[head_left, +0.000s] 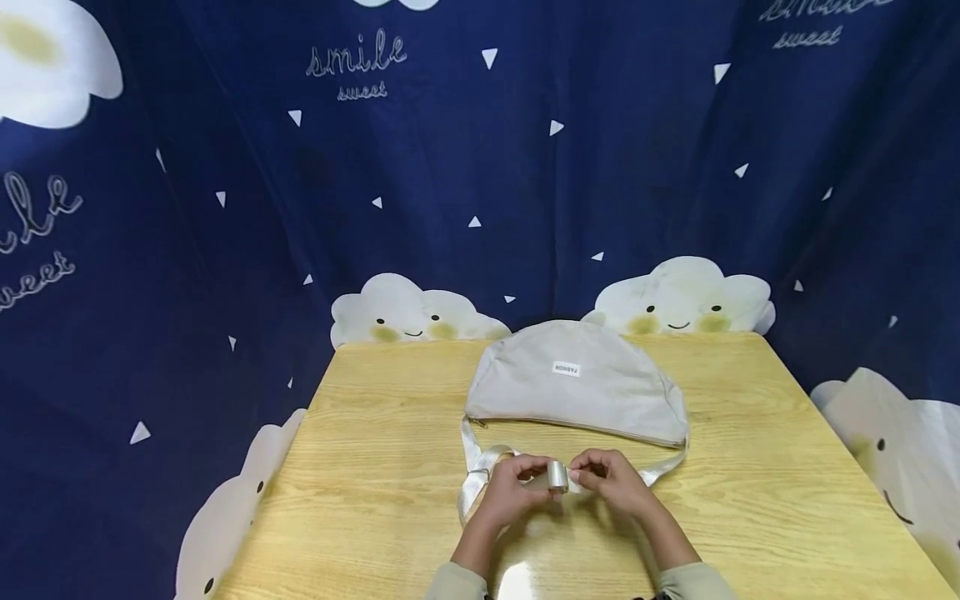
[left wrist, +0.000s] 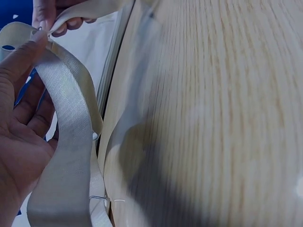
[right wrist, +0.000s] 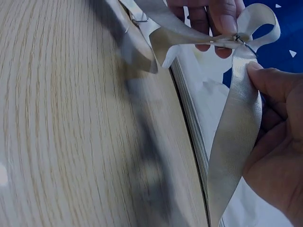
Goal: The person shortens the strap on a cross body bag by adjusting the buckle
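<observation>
A pale grey shoulder bag (head_left: pixel 517 392) lies on the wooden table, its webbing strap (left wrist: pixel 66 127) trailing toward the person. Both hands hold that strap at a thin wire slider (right wrist: pixel 244 40). My left hand (head_left: pixel 517 487) pinches the webbing between thumb and fingers beside the slider. Close by on the right, my right hand (head_left: pixel 611 479) pinches the strap with thumb and fingertips. From the slider a small loop of webbing (right wrist: pixel 260 16) stands up between the hands. In the left wrist view, a long piece of strap hangs down past the left palm (left wrist: pixel 23 156).
The wooden table (head_left: pixel 375 450) extends on both sides of the bag. A second wire ring (left wrist: pixel 98 197) sits lower on the strap. A dark blue curtain (head_left: pixel 450 167) with cloud prints surrounds the table's back and sides.
</observation>
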Available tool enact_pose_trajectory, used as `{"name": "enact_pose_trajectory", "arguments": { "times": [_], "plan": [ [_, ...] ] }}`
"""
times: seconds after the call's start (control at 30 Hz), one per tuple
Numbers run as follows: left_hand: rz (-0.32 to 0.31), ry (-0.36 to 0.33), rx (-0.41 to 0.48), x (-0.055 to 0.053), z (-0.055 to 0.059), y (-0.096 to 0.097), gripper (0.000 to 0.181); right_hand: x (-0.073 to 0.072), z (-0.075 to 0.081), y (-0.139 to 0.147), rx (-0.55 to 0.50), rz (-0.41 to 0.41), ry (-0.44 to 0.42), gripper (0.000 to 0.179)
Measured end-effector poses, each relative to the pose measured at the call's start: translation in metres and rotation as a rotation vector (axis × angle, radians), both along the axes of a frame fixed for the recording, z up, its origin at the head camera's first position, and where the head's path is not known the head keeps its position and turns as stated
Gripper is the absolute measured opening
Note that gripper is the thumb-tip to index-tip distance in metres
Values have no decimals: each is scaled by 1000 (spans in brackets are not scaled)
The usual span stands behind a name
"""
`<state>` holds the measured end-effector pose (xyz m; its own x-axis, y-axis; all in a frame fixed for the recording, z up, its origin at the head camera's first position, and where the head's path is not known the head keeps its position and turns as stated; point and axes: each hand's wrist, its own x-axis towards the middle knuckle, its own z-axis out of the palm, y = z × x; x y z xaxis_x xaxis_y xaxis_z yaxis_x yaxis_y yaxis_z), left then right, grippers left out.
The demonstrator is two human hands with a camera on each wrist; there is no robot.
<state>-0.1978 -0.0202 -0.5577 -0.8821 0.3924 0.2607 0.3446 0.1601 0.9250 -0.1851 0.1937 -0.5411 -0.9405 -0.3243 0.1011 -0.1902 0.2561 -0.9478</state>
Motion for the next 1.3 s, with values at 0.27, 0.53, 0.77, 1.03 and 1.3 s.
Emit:
{"name": "enact_pose_trajectory", "arguments": {
  "times": [0.27,0.53,0.77,1.03,1.3],
  "plan": [
    [-1,-4,10,1,2,-1,36,4,1,5,15,-39,-26,20],
    [37,-78,-14,7,5,-1,38,10,-6,20,74,-54,-18,16],
    [26,-61,15,7,7,1,38,9,-8,20,107,-57,28,11],
    [-1,-82,8,1,0,-1,40,4,-3,0,49,-42,43,8],
    [2,-104,8,2,-1,-1,37,8,11,-13,30,-54,34,5]
  ]
}}
